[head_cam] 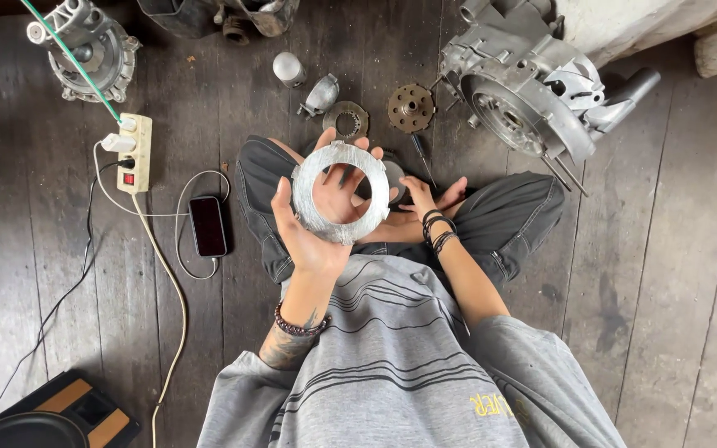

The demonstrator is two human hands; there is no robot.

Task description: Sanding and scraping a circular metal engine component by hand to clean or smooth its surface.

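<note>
1. Power strip [134, 153] and phone [208, 226] lie left on the floor; keep cords off the work.
2. Left hand [313, 224] grips the flat metal ring plate [341, 192] by its rim, raised over the lap. Hold it by the edges and level.
3. Right hand [421, 197] rests low and loosely open on the lap, holding nothing that shows.
4. Engine case [533, 91] sits far right.
</note>
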